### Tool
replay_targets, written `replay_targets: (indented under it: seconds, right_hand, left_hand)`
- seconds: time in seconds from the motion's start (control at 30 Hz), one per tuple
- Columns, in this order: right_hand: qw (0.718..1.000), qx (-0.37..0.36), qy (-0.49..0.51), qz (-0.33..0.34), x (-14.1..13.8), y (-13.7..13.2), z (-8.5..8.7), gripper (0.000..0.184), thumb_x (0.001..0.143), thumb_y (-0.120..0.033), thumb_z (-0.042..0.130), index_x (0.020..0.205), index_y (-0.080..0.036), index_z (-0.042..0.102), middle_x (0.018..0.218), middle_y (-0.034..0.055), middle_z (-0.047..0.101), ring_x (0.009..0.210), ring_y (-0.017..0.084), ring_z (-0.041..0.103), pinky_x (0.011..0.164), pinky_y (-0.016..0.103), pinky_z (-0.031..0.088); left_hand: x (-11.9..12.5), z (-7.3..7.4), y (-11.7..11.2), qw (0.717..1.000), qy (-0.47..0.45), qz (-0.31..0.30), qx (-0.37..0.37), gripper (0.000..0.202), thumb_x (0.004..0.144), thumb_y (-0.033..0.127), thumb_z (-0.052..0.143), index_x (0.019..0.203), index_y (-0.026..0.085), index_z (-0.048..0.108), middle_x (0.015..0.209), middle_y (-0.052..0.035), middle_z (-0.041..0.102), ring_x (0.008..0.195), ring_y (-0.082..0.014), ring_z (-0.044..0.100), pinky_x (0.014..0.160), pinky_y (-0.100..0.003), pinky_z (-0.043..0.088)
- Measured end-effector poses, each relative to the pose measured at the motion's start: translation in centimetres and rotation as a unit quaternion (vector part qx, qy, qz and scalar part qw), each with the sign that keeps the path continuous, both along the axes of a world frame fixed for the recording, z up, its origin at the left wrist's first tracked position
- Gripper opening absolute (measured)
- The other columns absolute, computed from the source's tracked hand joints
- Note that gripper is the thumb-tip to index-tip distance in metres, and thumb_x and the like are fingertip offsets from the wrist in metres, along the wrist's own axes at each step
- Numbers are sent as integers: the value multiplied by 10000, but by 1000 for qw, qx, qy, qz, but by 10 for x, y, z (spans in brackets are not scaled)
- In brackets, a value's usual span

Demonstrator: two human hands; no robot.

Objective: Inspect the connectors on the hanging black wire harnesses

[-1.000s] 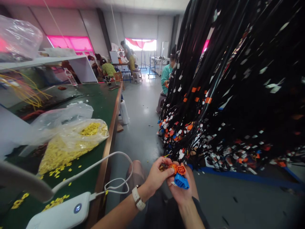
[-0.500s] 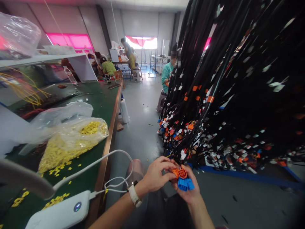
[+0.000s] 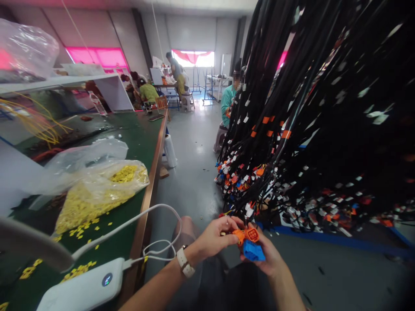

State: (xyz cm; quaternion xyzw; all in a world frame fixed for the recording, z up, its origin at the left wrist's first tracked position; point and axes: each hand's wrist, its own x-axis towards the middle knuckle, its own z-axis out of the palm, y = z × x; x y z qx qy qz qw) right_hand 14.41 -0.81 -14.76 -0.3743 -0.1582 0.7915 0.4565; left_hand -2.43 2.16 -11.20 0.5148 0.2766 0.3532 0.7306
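My left hand (image 3: 212, 236) pinches an orange connector (image 3: 248, 236) from the left, fingers curled on it. Under and to the right of it, my right hand (image 3: 269, 257) cups the orange connector together with a blue connector (image 3: 253, 251) just below. Both connectors sit at the end of black wires that run up into the large hanging bundle of black wire harnesses (image 3: 311, 112). A watch is on my left wrist.
A green workbench (image 3: 139, 142) lies to my left with a bag of small yellow parts (image 3: 97, 192), a white power bank (image 3: 84, 289) and its white cable (image 3: 152, 229). Other people sit and work farther down the aisle (image 3: 191, 147).
Both hands have shifted slightly right with the connectors. The blue connector has turned a little in my right hand. My grip on the orange connector is unchanged.
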Motion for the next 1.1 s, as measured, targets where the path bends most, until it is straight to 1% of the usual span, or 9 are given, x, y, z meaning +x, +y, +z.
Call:
replay_targets:
  seconds: [0.07, 0.17, 0.23, 0.33, 0.43, 0.63, 0.87, 0.97, 1.1]
  right_hand:
    - [1000, -7, -12, 2, 0, 2, 3, 189, 754, -361, 631, 837, -191, 636, 616, 30, 676, 472, 172, 623, 404, 277, 506]
    - [999, -21, -35, -3, -3, 5, 5, 201, 757, -372, 622, 808, -178, 635, 580, 25, 665, 444, 159, 605, 391, 260, 487]
    - [998, -27, -49, -16, -5, 7, 4, 194, 752, -358, 627, 785, -167, 634, 571, 22, 659, 447, 152, 603, 395, 251, 484]
    - [997, -32, -51, -45, -10, 10, 2, 157, 728, -307, 648, 757, -154, 636, 576, 18, 657, 461, 141, 603, 405, 238, 483]
    - [997, -22, -34, -71, -18, 12, 1, 144, 717, -290, 648, 745, -149, 638, 541, 5, 638, 440, 135, 583, 384, 230, 466]
    - [992, 6, 39, -120, -32, 10, 2, 131, 700, -269, 654, 779, -165, 643, 576, 1, 652, 431, 130, 577, 365, 224, 451]
    - [989, 10, 112, -94, -32, 8, 2, 127, 702, -273, 659, 785, -181, 634, 635, 10, 667, 485, 135, 600, 408, 235, 479]
    - [989, -17, 113, -95, -29, 8, 0, 142, 684, -290, 679, 761, -180, 634, 582, 1, 649, 457, 127, 583, 396, 226, 466]
    - [986, -48, 134, -92, -24, 12, -4, 146, 707, -296, 659, 764, -162, 640, 484, -11, 590, 403, 102, 522, 425, 230, 471]
  left_hand:
    - [0, 1, 0, 1000, 15, 3, -7, 301, 636, 301, 721, 854, 138, 594, 1135, -87, 526, 796, -121, 526, 664, -214, 409]
    - [-1, 0, 0, 999, 32, -2, -6, 343, 636, 299, 727, 922, 143, 621, 1136, -85, 531, 890, -152, 532, 741, -229, 417]
    - [-1, -1, 0, 999, 33, 2, -3, 314, 644, 290, 724, 902, 137, 630, 1127, -87, 547, 928, -167, 536, 784, -241, 417]
    - [0, -3, -2, 999, 31, 22, 0, 305, 647, 306, 724, 878, 134, 621, 1085, -90, 576, 883, -167, 559, 762, -253, 438]
    - [1, -3, -4, 999, 23, 41, -3, 317, 649, 332, 720, 863, 130, 604, 1087, -95, 573, 820, -159, 577, 716, -259, 460]
    - [-1, 2, -7, 993, 52, 92, 49, 251, 710, 304, 660, 885, 137, 592, 1076, -103, 585, 881, -181, 582, 760, -276, 465]
    - [-1, 4, -5, 991, 66, 103, 63, 245, 700, 282, 667, 896, 139, 630, 1015, -89, 619, 843, -172, 586, 734, -259, 470]
    - [-2, 1, -2, 994, 35, 98, 19, 282, 691, 306, 685, 908, 133, 635, 908, -71, 625, 708, -116, 565, 593, -194, 440]
    - [-1, -6, 3, 987, -39, 80, -132, 385, 746, 410, 624, 1007, 128, 600, 777, -46, 591, 482, -32, 442, 400, -144, 270]
